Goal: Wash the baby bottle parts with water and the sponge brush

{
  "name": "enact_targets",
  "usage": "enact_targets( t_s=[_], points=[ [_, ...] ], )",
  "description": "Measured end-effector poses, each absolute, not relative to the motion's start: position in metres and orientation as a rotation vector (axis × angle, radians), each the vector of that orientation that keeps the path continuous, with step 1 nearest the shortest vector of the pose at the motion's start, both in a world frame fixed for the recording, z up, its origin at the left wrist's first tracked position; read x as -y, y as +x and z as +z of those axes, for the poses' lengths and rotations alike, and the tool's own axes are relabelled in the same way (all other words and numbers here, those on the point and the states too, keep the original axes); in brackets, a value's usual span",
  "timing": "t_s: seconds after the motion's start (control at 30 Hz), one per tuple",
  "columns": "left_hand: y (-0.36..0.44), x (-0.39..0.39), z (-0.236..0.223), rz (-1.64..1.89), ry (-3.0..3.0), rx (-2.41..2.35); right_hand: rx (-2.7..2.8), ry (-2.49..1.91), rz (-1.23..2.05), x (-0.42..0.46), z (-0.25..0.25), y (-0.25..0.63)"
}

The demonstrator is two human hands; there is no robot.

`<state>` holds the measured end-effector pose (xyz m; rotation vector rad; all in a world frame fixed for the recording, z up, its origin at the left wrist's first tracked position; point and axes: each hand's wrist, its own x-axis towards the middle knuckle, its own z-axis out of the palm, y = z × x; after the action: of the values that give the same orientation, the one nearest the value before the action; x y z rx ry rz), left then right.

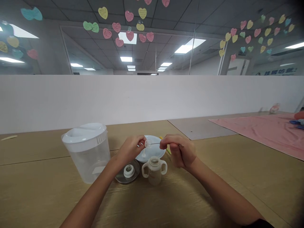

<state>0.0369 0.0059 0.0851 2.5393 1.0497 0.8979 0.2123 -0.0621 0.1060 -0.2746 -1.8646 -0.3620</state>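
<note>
My left hand (pixel 134 146) pinches a small clear, round piece (pixel 147 144), which looks like a bottle teat. In my right hand (pixel 179 149), closed, is a thin metal rod (pixel 155 143) with a looped end; its tip points left and meets the clear piece. Both hands are above a pale plate (pixel 155 152), on which a small whitish item (pixel 143 154) lies. An uncapped two-handled baby bottle (pixel 155 172) stands upright just in front of the plate. Left of it, a white bottle collar (pixel 129 171) sits on a round metal dish (pixel 136 177).
A tall clear bucket (pixel 83 164) with a white lid stands at the left. A yellow stick (pixel 168 150) is partly hidden behind my right hand. Pink cloth (pixel 266 129) covers the table's right side, with a small jar (pixel 275 108) beyond it. A white partition (pixel 142 98) runs behind.
</note>
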Motion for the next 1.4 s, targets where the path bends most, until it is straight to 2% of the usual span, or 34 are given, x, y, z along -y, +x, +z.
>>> enact_targets(
  t_s=[0.77, 1.1, 1.4],
  points=[
    [0.043, 0.012, 0.098, 0.891, 2.552, -1.043, 1.853, -0.217, -0.376, 0.059, 0.106, 0.21],
    [0.044, 0.022, 0.105, 0.92, 2.605, -1.013, 1.725, -0.206, -0.234, 0.051, 0.095, 0.206],
    [0.045, 0.027, 0.106, 0.982, 2.621, -0.988, 1.723, -0.206, -0.239, 0.047, 0.093, 0.202]
  ],
)
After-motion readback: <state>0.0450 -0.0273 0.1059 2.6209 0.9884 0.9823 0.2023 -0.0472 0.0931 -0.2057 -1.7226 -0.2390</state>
